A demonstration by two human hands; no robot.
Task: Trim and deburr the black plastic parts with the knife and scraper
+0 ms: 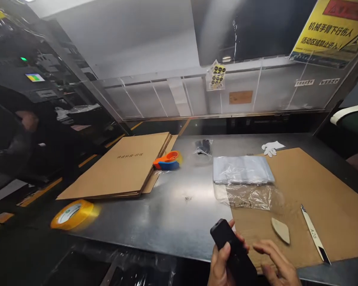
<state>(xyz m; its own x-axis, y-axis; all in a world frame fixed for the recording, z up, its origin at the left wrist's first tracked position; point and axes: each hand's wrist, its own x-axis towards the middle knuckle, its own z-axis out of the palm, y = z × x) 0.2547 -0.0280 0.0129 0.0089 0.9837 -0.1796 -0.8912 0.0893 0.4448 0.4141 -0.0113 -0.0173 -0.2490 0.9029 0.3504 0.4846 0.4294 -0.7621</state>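
Grip matters with the slim black device (230, 248): the left hand (220, 267) is closed around its lower half, thumb on its face, and I judge a firm, low hold best, since it hangs over the near edge of the table (173, 210). The right hand (276, 264) is open and empty, fingers spread just beside it, above the cardboard sheet (316, 190). The device's long axis runs up and left, free end pointing away from the person.

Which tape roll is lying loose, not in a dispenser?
The yellow roll lying flat at far left, alone; the other roll sits in the orange-and-blue dispenser.
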